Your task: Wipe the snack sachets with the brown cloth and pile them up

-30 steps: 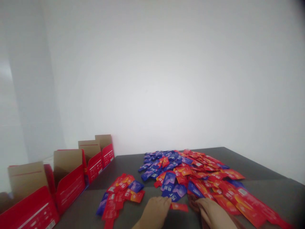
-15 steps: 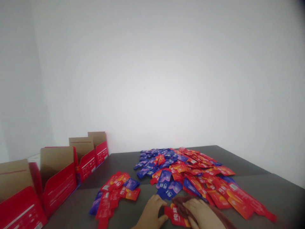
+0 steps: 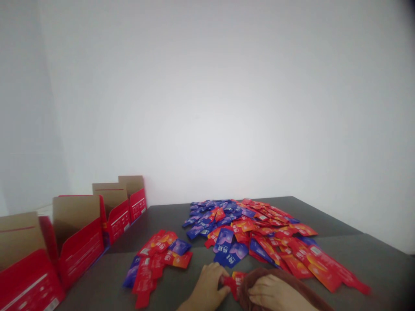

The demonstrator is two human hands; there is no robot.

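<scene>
Head view: the left hand pinches a red packet by its narrow end, on the near side of the pile. The right hand lies on a brown cloth; whether it grips, I cannot tell. The cloth covers the packet's rest; its narrow end points left, long axis seemingly sideways.

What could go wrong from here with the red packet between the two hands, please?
The red packet might crease or slip: the brown cloth in the right hand partly covers it, and the left hand is at its other end. The cloth also lies near the loose pile and could disturb it.
</scene>
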